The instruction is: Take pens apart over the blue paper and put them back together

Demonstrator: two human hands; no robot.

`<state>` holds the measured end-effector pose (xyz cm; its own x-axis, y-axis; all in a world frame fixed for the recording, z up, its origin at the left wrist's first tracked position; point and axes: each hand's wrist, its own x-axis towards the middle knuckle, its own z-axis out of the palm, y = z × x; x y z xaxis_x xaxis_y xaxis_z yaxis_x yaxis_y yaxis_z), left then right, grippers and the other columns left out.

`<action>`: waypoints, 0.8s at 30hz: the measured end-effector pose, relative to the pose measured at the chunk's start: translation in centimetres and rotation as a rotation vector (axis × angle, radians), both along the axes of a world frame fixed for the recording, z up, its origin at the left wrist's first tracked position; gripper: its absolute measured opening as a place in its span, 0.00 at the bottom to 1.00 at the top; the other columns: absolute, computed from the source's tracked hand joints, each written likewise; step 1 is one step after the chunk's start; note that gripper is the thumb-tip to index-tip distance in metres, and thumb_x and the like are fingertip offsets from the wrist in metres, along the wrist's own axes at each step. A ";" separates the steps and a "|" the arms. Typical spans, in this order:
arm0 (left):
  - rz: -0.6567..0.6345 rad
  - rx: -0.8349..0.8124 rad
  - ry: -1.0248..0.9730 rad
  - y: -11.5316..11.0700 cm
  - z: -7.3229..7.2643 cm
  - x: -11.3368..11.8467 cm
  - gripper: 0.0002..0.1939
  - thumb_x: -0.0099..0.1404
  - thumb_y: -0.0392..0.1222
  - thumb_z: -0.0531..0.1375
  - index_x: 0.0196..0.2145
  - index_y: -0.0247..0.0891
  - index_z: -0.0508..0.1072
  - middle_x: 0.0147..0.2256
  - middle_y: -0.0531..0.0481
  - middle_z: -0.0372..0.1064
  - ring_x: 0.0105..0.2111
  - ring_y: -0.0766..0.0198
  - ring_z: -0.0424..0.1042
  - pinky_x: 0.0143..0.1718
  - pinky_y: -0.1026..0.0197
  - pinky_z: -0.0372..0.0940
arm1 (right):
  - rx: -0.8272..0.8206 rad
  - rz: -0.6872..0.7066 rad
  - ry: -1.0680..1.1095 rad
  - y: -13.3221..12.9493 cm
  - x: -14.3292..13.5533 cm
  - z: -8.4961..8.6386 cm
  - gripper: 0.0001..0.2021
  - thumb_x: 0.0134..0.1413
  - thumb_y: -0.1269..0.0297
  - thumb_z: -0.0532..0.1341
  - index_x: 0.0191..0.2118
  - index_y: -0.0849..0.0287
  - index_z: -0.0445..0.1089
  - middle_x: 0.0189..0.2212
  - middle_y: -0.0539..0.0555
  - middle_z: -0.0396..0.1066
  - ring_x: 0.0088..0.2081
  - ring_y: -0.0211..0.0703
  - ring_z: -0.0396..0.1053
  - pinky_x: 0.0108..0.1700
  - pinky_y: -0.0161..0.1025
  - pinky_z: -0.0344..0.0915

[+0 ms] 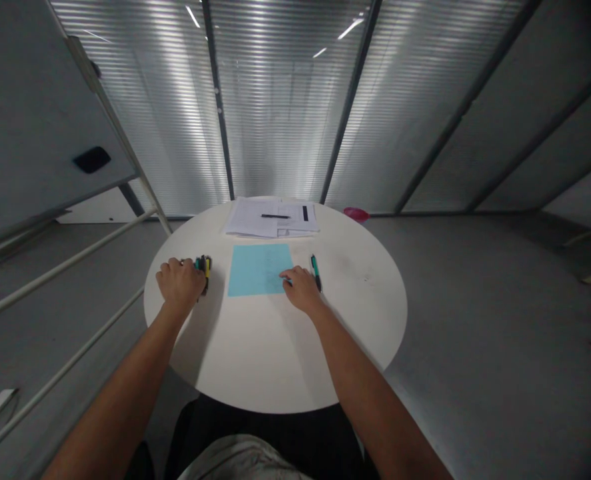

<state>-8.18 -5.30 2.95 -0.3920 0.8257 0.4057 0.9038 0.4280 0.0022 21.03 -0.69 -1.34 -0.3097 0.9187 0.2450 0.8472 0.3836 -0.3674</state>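
Note:
A light-blue sheet (258,270) lies on the round white table (255,360). My right hand (301,288) is at the sheet's right edge, its fingers closed together over a small dark item that I cannot make out. Just right of that hand lies a green and black pen (316,272). On the table's left side my left hand (180,283) rests closed at a bunch of markers (207,267), black, yellow and green at their ends; the fingers partly cover them.
Behind the blue sheet, white papers (252,220) carry a black pen (276,216). A pink object (356,214) shows beyond the table's back right edge. A whiteboard on a metal frame (60,270) stands at the left.

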 end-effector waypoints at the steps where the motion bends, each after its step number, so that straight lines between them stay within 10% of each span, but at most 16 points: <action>1: -0.003 0.001 0.001 -0.1 -0.4 -0.1 0.21 0.62 0.41 0.49 0.47 0.31 0.74 0.43 0.32 0.66 0.46 0.43 0.61 0.42 0.48 0.53 | 0.001 0.000 0.000 0.0 0.0 0.0 0.13 0.58 0.68 0.55 0.45 0.52 0.73 0.41 0.53 0.69 0.44 0.42 0.64 0.50 0.39 0.57; 24: 0.018 -0.202 -0.171 0.9 -1.4 -0.9 0.28 0.62 0.52 0.52 0.54 0.33 0.67 0.45 0.32 0.71 0.49 0.39 0.64 0.46 0.42 0.55 | -0.024 -0.002 0.006 -0.1 0.1 0.3 0.13 0.58 0.69 0.55 0.45 0.52 0.73 0.42 0.52 0.70 0.44 0.42 0.65 0.50 0.39 0.57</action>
<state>-9.05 -4.38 1.58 -0.4557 0.8756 0.1600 0.8900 0.4510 0.0669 21.09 -0.77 -1.08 -0.3062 0.9252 0.2243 0.8460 0.3725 -0.3814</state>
